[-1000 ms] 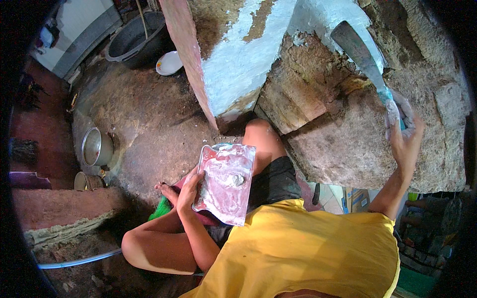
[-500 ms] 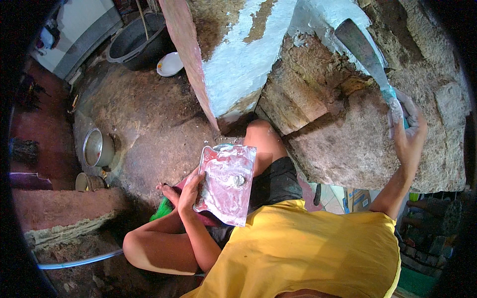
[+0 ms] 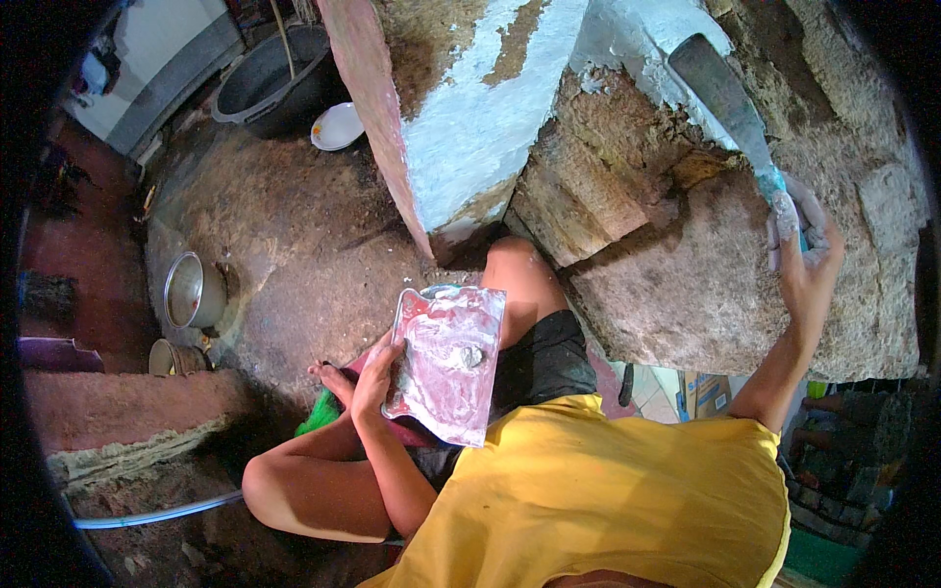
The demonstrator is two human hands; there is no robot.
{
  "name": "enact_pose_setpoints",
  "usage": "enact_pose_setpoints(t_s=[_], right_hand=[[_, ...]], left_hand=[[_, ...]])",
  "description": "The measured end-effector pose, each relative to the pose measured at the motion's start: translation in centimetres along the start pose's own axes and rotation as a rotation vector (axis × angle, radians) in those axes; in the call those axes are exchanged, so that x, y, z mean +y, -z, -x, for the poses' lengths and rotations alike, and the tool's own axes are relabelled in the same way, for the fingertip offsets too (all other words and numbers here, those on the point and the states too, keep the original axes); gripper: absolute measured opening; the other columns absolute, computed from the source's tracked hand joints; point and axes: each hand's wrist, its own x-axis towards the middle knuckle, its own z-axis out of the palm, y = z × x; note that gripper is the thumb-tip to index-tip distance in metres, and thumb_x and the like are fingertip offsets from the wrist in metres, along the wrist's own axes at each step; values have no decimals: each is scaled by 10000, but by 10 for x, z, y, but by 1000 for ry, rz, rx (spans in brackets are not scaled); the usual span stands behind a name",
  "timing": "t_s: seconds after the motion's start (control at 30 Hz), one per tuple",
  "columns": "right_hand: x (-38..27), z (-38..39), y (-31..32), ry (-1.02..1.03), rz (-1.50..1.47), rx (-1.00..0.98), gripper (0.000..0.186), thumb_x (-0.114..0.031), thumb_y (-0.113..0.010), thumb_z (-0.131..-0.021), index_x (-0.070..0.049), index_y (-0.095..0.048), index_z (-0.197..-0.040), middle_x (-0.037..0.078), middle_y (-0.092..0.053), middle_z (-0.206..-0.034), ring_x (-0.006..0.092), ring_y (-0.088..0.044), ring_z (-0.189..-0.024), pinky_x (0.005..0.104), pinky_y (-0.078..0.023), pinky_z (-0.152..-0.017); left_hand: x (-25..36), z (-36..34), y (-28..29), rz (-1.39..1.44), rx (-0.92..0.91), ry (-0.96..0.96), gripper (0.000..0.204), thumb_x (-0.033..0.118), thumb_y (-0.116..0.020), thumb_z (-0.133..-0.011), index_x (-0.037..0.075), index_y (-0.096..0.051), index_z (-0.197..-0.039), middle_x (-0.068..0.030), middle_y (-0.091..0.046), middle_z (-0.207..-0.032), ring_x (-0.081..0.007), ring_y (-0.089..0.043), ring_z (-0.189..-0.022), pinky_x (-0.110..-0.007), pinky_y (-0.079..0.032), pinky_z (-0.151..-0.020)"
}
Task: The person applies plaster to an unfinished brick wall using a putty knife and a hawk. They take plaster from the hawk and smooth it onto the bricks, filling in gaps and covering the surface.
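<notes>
My left hand (image 3: 372, 385) grips the edge of a flat reddish board (image 3: 446, 397) smeared with white putty, held in front of my lap. One small lump of putty (image 3: 467, 356) sits near the board's middle. Out to the right, my right hand (image 3: 812, 245) is closed around the turquoise handle of a putty knife (image 3: 723, 98). Its broad grey blade points up and left, at a patch of wet white putty (image 3: 627, 39) on the rough stone wall. Whether the blade touches that patch is hard to tell.
A partly white-coated pillar (image 3: 480, 132) rises ahead of my knee, beside the rough stone blocks (image 3: 706, 274). On the earthen floor (image 3: 294, 225) to the left are a large dark basin (image 3: 270, 88), a white plate (image 3: 337, 127) and a metal pot (image 3: 196, 292). A pale hose (image 3: 162, 514) runs at lower left.
The putty knife's blade has shifted slightly to the right along the wall, its angle changing a little. My left hand and the board have stayed in place.
</notes>
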Motion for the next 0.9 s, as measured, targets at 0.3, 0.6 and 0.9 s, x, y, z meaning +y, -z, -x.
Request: enact_pose_setpoints(t_s=[0.3,0.6,0.9], right_hand=[[-3,-5,-2,86,171,-71,279,-32,-487,-848,9,-534,-1120,45,-584,-903,69,-519,-676,206,-424,-586],[-19,-3,-2,-54,63,-76,273,-32,-528,-799,14,-562,-1066,76,-606,-890,114,-546,-759,236,-432,-670],[3,3,-11,82,208,11,303,-12,-535,-767,30,-553,-1067,147,-614,-931,187,-572,-884,302,-425,-814]], left_hand=[[-6,-3,4,23,-21,-6,492,246,-484,-848,-37,-417,-1245,-75,-470,-1221,-176,-412,-1125,-259,-253,-978],[-14,-8,7,11,1,3,531,262,-502,-839,-39,-393,-1263,-83,-457,-1239,-181,-400,-1144,-256,-243,-987],[0,1,1,-25,11,7,531,265,-495,-841,-37,-390,-1266,-81,-469,-1216,-178,-427,-1108,-248,-272,-962]])
